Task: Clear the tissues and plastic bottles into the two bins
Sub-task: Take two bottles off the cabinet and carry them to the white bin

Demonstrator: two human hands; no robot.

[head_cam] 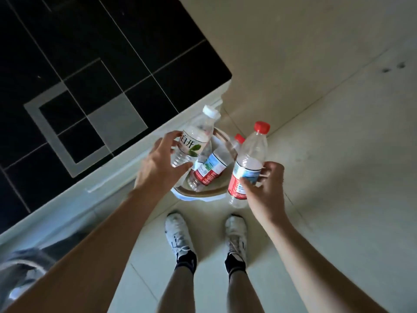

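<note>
Two plastic bottles hang over the round bin (198,195) on the pale floor at your feet, one in each hand. Your left hand (158,163) has its fingers spread wide around the white-capped bottle (194,143), barely touching it, so it looks about to drop or already loose. Your right hand (266,184) pinches the red-capped bottle (248,163) by its label, fingers closed around it, and holds it over the bin's right rim rather than its middle. A third bottle (209,168) with a red label already lies inside, tilted, its cap end poking up toward the far rim. That is the hazard: a falling bottle may strike it and bounce out, or the one on the right may clip the rim and roll across the floor toward your white shoes (178,233). The dark tiled counter (90,64) stands just beside the bin. No tissues are in sight, and a second bin is not clearly shown.
</note>
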